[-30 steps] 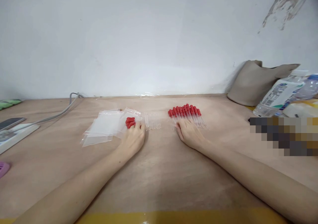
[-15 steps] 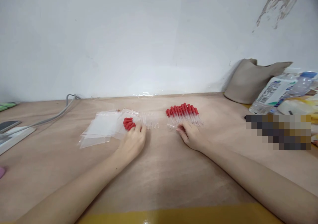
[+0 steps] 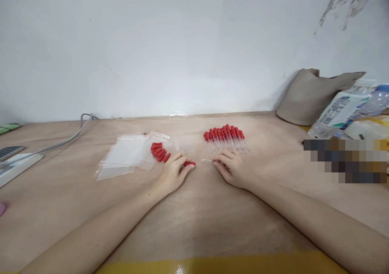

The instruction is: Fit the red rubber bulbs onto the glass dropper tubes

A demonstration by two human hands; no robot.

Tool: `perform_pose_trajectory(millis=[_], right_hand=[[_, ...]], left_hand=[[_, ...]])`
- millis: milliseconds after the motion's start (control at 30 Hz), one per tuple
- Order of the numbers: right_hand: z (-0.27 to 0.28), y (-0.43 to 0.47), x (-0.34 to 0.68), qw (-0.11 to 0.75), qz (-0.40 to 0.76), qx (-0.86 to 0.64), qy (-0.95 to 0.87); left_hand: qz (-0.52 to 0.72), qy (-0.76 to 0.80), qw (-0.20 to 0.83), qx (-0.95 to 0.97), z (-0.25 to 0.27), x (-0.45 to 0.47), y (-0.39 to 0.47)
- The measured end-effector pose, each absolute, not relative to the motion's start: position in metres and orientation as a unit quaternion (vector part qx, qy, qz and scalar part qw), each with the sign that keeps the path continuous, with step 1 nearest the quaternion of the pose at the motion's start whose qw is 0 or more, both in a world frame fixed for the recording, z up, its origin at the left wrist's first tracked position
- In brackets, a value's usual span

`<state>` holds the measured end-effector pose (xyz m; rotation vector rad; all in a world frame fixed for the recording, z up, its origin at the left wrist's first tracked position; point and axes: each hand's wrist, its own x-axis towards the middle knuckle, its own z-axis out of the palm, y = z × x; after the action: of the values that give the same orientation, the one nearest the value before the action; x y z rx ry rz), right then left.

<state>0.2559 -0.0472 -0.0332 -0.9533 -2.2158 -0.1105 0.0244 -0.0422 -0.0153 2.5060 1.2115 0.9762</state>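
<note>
A red rubber dropper bulb [image 3: 190, 164] is pinched in my left hand [image 3: 174, 172], its end pointing right. Facing it across a small gap, my right hand [image 3: 231, 168] grips a clear dropper tube [image 3: 207, 161] whose end sticks out to the left. Left of my left hand lies a small heap of loose red bulbs [image 3: 158, 151]. Just beyond, several bare clear tubes [image 3: 184, 144] lie side by side. Behind my right hand a row of droppers with red bulbs [image 3: 224, 134] rests with bulbs toward the wall.
Clear zip bags [image 3: 126, 154] lie overlapping at the left. A grey cable [image 3: 68, 141] runs to a white power strip [image 3: 21, 168] beside a phone [image 3: 10, 152]. At the right stand a grey-brown bag [image 3: 310, 98] and a tilted plastic bottle [image 3: 340, 108].
My left hand has taken a red bulb from the heap and moved right with it. The tube in my right hand now lies level, opposite the bulb.
</note>
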Motion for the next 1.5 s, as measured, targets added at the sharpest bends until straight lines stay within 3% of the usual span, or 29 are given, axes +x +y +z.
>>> perform_pose_trajectory(millis=[533,800,1100,1500], right_hand=[[-0.031,-0.056,0.245,0.354,-0.031,-0.346,-0.869],[-0.03,-0.053,0.248,0.346,0.009,-0.327,-0.88],[-0.028,-0.046,0.252,0.31,0.058,-0.353,-0.881],[-0.022,-0.054,0.25,0.287,-0.116,-0.347,-0.885]], left_hand=[[0.345,0.393,0.219,0.824,-0.018,0.028,-0.044],[0.34,0.364,0.413,0.762,-0.02,0.031,-0.041],[0.301,0.355,0.421,0.779,-0.02,0.029,-0.041],[0.301,0.383,0.389,0.782,-0.016,0.032,-0.045]])
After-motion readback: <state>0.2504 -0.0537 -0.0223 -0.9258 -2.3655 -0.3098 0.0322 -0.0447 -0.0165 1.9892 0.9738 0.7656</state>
